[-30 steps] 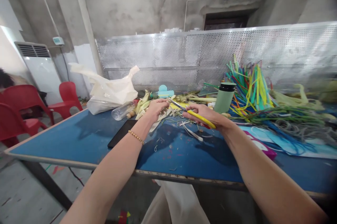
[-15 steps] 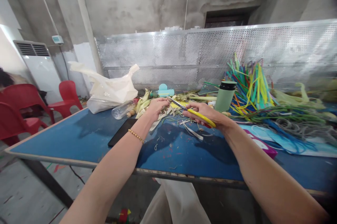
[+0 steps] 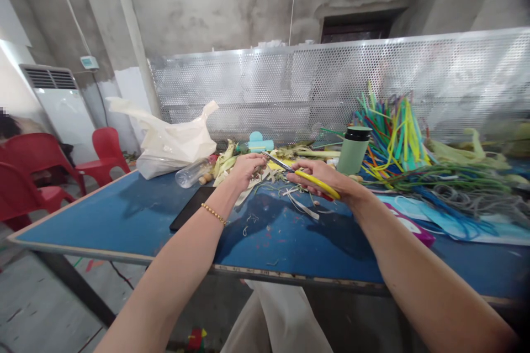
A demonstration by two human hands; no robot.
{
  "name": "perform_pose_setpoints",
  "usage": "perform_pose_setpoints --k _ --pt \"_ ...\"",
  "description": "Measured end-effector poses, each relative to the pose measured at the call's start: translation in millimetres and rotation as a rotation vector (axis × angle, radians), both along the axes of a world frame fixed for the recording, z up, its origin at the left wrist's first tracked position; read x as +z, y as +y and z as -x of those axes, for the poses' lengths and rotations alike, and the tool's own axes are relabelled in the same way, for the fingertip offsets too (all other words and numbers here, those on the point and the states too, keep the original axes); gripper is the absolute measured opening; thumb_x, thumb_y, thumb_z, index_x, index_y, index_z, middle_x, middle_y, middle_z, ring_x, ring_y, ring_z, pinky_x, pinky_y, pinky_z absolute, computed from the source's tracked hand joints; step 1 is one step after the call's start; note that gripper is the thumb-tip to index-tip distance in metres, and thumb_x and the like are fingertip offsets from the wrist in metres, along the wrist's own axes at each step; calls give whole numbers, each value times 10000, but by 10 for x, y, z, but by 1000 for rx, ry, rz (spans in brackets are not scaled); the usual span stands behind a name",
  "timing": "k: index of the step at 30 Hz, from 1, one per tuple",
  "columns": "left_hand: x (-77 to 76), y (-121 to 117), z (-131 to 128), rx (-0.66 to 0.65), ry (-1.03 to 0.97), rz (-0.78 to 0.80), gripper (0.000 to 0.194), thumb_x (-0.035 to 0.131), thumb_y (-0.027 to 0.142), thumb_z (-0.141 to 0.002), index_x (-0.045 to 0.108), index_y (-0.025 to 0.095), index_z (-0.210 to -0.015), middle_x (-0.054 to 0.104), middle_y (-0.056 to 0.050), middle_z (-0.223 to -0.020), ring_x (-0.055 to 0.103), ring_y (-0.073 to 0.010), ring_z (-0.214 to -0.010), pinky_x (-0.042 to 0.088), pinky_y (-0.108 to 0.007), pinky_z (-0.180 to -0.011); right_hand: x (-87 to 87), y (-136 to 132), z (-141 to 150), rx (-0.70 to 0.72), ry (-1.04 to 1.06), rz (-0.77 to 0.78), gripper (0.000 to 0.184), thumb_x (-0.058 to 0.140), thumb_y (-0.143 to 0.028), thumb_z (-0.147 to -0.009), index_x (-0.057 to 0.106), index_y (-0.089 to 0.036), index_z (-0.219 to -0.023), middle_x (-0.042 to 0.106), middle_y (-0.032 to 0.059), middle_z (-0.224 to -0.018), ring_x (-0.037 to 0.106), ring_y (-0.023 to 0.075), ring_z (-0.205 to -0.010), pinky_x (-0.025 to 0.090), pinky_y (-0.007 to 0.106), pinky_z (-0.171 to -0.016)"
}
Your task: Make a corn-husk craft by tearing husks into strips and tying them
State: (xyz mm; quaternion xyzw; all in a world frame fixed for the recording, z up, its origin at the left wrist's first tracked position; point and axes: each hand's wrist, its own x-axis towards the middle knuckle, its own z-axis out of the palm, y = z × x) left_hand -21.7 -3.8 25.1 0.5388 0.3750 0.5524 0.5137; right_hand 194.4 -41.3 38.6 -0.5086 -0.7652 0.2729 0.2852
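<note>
My right hand (image 3: 317,176) is closed around a pair of scissors with yellow handles (image 3: 317,183). The metal blades point left, and their tips reach the fingers of my left hand (image 3: 250,169). Those left fingers are pinched together; whatever they hold is too small to make out. Beneath both hands lie pale strips and fibre scraps (image 3: 304,208), with husk-like leaves (image 3: 227,161) just beyond on the left.
On the blue table (image 3: 111,217) are a white plastic bag (image 3: 178,140), a clear bottle (image 3: 192,173), a black tablet (image 3: 192,209) and a green tumbler (image 3: 353,151). Colourful strips (image 3: 401,137), cords (image 3: 459,198) and a purple packet (image 3: 418,230) are at right. Red chairs (image 3: 105,151) stand left.
Almost nothing differs. Both hands and the scissors keep their places at the same spot; the view has shifted very slightly.
</note>
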Motion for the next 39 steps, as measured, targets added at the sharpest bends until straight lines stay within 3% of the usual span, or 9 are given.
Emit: perform_pose_setpoints --k 21,25,28,35,39 --pt "-3 -4 -3 -27 -20 44 74 654 99 -693 649 140 -754 565 11 -567 464 -73 -443 282 -215 -434 -18 1 17 -41 -10 15 599 675 -697 -723 606 -222 -1082 544 -30 -588 445 95 -400 333 209 -343" --pt "-20 22 -1 -73 -98 13 131 743 108 -676 680 111 -791 614 -4 -635 510 -64 -492 347 -207 -480 -44 99 -17 -139 -228 -132 523 644 -649 -773 661 -185 -1014 629 23 -654 569 150 -530 417 244 -472" --pt "-20 31 -7 -78 -186 9 144 759 50 -668 682 86 -785 655 -29 -699 579 -72 -588 444 -214 -598 -102 234 -56 -244 -535 -248 413 699 -551 -753 705 -165 -900 718 92 -881 669 232 -831 458 261 -652" --pt "38 -60 -65 -82 -239 73 137 678 -61 -713 651 72 -739 651 -35 -676 619 -85 -602 516 -238 -682 -264 275 -53 -209 -798 -160 367 581 -314 -801 678 -172 -1125 715 135 -1122 665 289 -999 451 311 -729" --pt "43 -105 -119 -129 -283 64 171 682 -86 -702 648 64 -778 676 -48 -695 655 -100 -621 536 -249 -718 -250 167 -4 -215 -856 -177 384 560 -316 -814 669 -212 -1167 701 145 -1171 648 317 -1071 468 349 -766"
